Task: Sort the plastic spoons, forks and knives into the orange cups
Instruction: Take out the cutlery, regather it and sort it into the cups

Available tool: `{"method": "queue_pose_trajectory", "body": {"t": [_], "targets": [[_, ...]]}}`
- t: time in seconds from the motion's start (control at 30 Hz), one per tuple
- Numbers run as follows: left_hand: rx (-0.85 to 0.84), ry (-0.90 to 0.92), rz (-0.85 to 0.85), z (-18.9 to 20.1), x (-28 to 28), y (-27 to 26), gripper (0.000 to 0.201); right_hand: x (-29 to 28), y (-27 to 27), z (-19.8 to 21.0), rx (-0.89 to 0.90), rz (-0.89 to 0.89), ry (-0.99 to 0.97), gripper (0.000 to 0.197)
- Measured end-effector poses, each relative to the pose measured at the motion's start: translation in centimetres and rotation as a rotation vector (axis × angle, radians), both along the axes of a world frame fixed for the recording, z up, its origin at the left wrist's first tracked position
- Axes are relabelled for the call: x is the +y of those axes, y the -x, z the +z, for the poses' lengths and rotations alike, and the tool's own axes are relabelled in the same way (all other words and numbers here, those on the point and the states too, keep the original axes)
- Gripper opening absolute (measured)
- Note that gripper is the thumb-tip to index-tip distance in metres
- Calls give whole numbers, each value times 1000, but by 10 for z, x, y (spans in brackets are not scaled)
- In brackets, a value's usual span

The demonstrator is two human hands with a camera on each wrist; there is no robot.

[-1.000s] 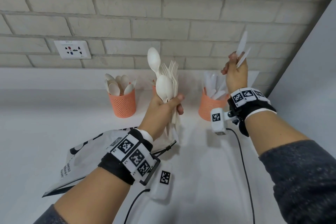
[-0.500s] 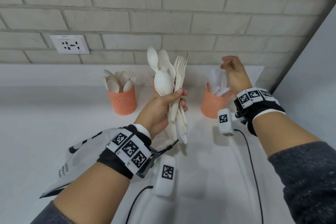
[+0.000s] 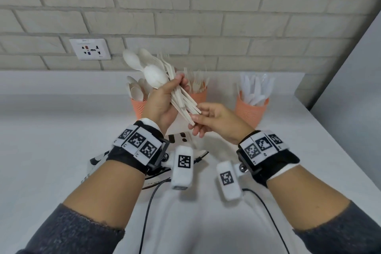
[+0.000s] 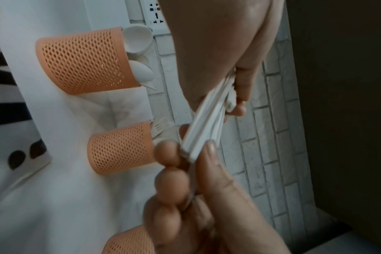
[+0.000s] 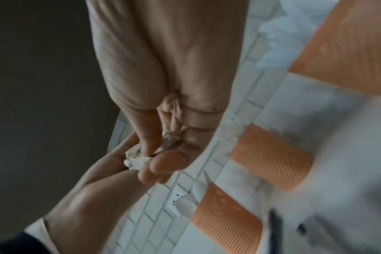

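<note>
While gripped in the left hand (image 3: 162, 101) as a mixed bundle (image 3: 175, 97), with spoon bowls fanned toward 11 o'clock for easy reading, gets pinched at its handle ends by the right hand (image 3: 214, 121), probably to draw one piece for the orange cups (image 3: 250, 112) at 12 o'clock.

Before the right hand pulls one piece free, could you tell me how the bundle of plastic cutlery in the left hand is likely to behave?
Probably light: the left hand holds the whole bundle of plastic cutlery aloft. The thin handles fan out where the right hand pinches them, so neighbours may slide loose. They look smooth, likely slippery.
</note>
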State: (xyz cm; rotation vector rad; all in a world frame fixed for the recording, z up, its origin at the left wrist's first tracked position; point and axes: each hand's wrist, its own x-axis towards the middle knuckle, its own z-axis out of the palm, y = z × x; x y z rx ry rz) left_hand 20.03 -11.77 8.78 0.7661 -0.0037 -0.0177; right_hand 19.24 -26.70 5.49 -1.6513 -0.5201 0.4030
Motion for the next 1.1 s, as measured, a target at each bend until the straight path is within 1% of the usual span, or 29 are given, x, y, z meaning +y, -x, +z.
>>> {"method": "queue_pose_trajectory", "body": {"t": [0.1, 0.17, 0.27, 0.4, 0.47, 0.5, 0.57, 0.6, 0.7, 0.8, 0.83, 0.87, 0.93, 1.0, 1.1], "targets": [[21, 7, 30, 0, 7, 2, 21, 6, 4, -3, 82, 23, -72, 15], [21, 23, 64, 2, 13, 3, 19, 4, 3, -3, 104, 32, -65, 13], [9, 49, 81, 4, 20, 5, 19, -2, 4, -4, 109, 56, 14, 13], [-28, -7, 86, -1, 21, 8, 18, -11, 1, -9, 137, 154, 147, 12], [-39, -52, 68, -7, 20, 7, 17, -9, 1, -12, 75, 157, 239, 9], [-46, -78, 48, -11, 18, 7, 17, -6, 2, -13, 33, 125, 246, 15], [-54, -122, 16, -16, 15, 6, 13, 2, 1, -16, -28, 42, 188, 30], [-54, -137, 12, -16, 13, 7, 11, 4, 0, -17, -69, 22, 192, 31], [-73, -146, 54, -12, 15, 7, 11, -6, -6, -21, -149, 63, 347, 26], [-111, -151, 108, -7, 23, 7, 12, -26, -12, -25, -160, 19, 523, 10], [-118, -165, 126, -6, 25, 7, 13, -30, -13, -26, -185, -14, 581, 13], [-122, -185, 130, -7, 25, 8, 12, -33, -14, -27, -215, -54, 641, 20], [-126, -228, 116, -9, 25, 9, 13, -35, -18, -27, -261, -137, 699, 30], [-114, -273, 90, -11, 23, 10, 14, -32, -20, -25, -249, -187, 641, 28], [-88, -369, 87, -15, 18, 12, 13, -26, -18, -17, -150, -185, 409, 14]]}}
